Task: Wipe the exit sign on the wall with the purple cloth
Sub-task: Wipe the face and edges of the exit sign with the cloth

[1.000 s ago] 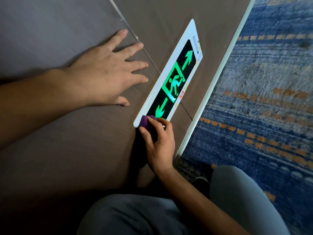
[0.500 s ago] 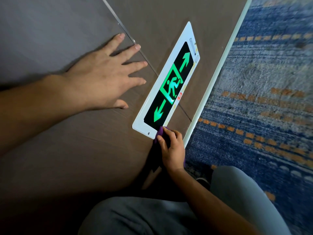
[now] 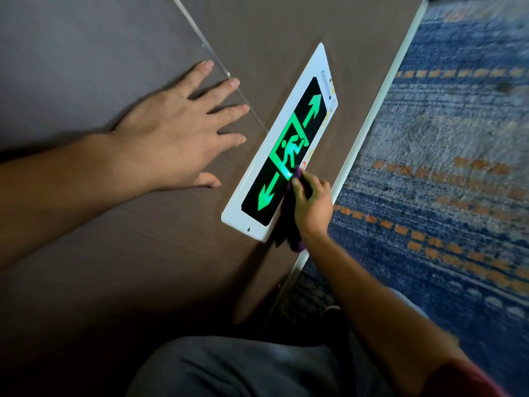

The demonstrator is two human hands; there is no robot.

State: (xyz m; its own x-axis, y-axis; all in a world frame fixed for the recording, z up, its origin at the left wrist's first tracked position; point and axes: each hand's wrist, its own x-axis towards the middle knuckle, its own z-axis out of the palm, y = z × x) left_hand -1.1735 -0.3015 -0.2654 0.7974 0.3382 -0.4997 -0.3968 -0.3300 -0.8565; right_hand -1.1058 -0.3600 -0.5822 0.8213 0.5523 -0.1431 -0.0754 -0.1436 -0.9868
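Now purple cloth (image 3: 289,224) lies under right-hand fingers (image 3: 297,190); on exit sign (image 3: 286,144).

Dim scene, green glow from the exit sign (image 3: 289,150), motion-blurred carpet (image 3: 446,167), wide-angle edge warp.

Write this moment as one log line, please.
right hand grips purple cloth on lit green exit sign | left hand flat on brown wall

A brown panelled wall (image 3: 143,253) carries a white-framed rectangular exit sign (image 3: 289,138), mounted flat just above the blue, orange-flecked carpet (image 3: 443,181).
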